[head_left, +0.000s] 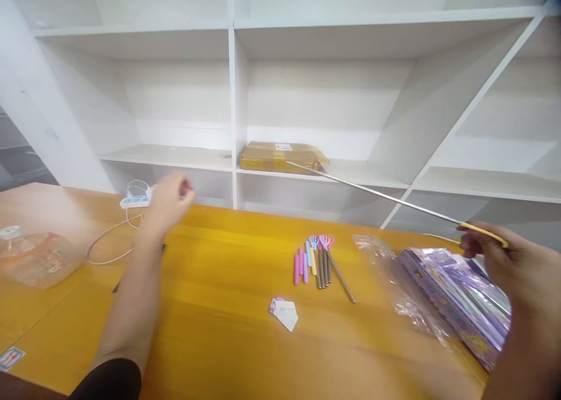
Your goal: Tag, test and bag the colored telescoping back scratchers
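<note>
Left edge: small printed label on the table, then a clear bottle with an orange tint, a white cable and a power strip near the shelving. Left hand is raised over the back of the table, blurred, fingers curled into a loose fist; no object seen in it. A dark item lies mostly hidden under that forearm; identity not determined. Centre: a taped cardboard box on the shelf; on the table, nearest the front, two or more paper cards. Just behind them to the right, a row of coloured sleeves in pink, purple, blue and yellow beside short metal rods with hand-shaped heads, one rod slanting out of the bundle. Right: crumpled clear wrap beside a purple box holding plastic-wrapped pieces. Right hand, above that box, is closed around the yellow grip of a long thin rod, which points left across the shelf front. Progress, judged: the loose set appears unpacked and grouped, one rod drawn to length; the bundled rods look unextended, the boxed pieces unopened.
</note>
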### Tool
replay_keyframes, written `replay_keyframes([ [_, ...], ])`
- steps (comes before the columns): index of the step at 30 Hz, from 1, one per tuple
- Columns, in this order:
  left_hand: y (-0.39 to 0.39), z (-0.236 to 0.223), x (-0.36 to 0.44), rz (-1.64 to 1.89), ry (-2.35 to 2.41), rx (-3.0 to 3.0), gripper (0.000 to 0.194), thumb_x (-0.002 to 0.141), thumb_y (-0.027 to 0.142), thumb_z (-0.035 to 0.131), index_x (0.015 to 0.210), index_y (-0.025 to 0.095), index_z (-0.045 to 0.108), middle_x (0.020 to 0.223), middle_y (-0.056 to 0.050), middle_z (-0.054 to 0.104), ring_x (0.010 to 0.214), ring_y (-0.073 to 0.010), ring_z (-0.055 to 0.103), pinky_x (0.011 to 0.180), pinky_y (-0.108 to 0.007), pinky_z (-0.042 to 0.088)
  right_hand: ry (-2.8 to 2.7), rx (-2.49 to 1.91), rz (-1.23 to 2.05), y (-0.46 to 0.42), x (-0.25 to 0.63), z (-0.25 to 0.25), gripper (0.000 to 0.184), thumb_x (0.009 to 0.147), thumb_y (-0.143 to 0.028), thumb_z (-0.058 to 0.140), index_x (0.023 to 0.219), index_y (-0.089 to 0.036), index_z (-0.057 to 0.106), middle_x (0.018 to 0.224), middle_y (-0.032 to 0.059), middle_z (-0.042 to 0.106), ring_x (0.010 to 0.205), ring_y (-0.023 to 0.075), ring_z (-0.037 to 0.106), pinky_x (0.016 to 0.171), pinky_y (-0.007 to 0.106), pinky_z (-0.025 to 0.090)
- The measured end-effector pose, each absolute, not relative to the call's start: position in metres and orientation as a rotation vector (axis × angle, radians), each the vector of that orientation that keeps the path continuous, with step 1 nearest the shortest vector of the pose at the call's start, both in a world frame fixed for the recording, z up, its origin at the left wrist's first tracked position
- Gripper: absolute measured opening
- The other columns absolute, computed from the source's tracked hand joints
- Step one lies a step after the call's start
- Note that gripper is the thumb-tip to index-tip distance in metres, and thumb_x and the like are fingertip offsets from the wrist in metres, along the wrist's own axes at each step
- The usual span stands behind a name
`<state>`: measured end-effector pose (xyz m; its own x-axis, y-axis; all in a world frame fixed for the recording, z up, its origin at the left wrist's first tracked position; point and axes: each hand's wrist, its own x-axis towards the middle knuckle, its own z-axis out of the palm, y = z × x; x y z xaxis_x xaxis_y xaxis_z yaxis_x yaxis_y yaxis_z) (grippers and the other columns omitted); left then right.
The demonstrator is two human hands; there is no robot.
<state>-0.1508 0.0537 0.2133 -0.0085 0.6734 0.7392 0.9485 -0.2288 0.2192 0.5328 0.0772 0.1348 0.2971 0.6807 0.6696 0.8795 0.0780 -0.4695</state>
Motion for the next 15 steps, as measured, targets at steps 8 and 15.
replay_keyframes([
  [8, 0.061, 0.185, -0.104, -1.025, -1.433, -2.382, 0.042, 0.091, 0.005, 0.040, 0.130, 0.018, 0.051, 0.127, -0.013, 0.059, 0.114, -0.0238, 0.058, 0.104, -0.041, 0.050, -1.630, -1.478, -0.267, 0.062, 0.477, 0.158, 0.029, 0.076, -0.041, 0.047, 0.080, -0.025, 0.070, 0.063, -0.0019, 0.064, 0.057, 0.0152, 0.061, 0.065, 0.028, 0.047],
  [15, 0.066, 0.193, -0.121, -1.244, -1.453, -2.454, 0.035, 0.110, 0.025, 0.032, 0.138, 0.020, 0.052, 0.125, -0.010, 0.068, 0.089, -0.0149, 0.071, 0.093, -0.036, 0.057, -1.691, -1.493, -0.373, 0.041, 0.454, 0.170, 0.016, 0.078, -0.030, 0.048, 0.071, -0.028, 0.062, 0.061, -0.0002, 0.061, 0.048, 0.0149, 0.051, 0.057, 0.029, 0.041],
])
